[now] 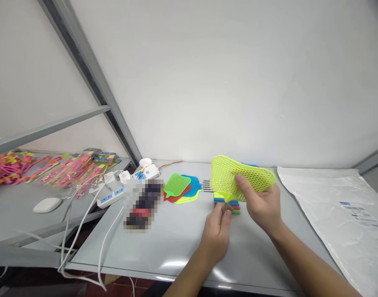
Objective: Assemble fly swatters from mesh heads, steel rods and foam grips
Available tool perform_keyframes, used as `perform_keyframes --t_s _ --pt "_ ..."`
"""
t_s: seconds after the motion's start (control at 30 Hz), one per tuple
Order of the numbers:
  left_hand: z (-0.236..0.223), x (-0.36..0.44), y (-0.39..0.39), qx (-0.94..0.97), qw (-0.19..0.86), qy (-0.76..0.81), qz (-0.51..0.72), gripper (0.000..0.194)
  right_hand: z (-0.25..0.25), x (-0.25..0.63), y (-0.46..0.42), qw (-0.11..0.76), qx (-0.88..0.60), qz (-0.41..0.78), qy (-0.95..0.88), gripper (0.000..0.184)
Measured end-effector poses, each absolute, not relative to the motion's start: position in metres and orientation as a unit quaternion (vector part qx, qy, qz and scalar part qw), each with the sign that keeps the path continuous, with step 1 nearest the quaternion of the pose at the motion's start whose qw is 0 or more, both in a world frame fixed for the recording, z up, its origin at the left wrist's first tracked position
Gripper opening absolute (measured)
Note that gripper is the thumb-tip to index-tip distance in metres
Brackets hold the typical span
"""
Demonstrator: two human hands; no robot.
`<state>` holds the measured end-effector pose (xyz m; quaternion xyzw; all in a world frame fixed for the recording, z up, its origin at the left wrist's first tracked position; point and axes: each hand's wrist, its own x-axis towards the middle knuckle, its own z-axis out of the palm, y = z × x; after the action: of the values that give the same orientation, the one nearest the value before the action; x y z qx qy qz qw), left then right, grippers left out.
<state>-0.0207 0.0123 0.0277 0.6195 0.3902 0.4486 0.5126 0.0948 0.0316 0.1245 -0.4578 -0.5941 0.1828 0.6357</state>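
Note:
A yellow fly swatter head (227, 175), perforated all over, is tilted up above the table. My right hand (266, 208) grips its right side, thumb pressed on the near face. Just below its neck, my left hand (218, 227) is closed in a pinch on a thin metal rod (225, 207); whether the rod sits inside the neck I cannot tell. Behind my hands lie stacked coloured handles (235, 208) in blue, red and green, with several metal rods (208, 185) pointing left. Further left is a pile of loose swatter heads, with a green head (177, 185) over red, blue and yellow ones.
White power strips (110, 197) and cables stand left on the grey table (164, 247), beside a pixelated dark object (142, 206). A white plastic package (337, 210) lies right. Pink and yellow bagged items (80, 165) cover the left table, past a metal post (93, 74).

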Motion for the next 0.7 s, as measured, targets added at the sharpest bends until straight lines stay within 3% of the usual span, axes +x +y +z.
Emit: perform_keyframes --t_s 0.2,0.5,0.7 --pt "0.026 -0.02 0.013 0.626 0.506 0.385 0.451 0.027 0.126 0.096 0.032 0.623 -0.446 0.207 -0.608 0.009" --pt "0.012 -0.019 0.016 0.629 0.503 0.367 0.467 0.031 0.119 0.104 0.032 0.52 -0.466 0.249 -0.671 0.01" --pt "0.01 -0.018 0.017 0.632 0.508 0.372 0.451 0.03 0.114 0.103 0.032 0.521 -0.48 0.24 -0.663 0.008"
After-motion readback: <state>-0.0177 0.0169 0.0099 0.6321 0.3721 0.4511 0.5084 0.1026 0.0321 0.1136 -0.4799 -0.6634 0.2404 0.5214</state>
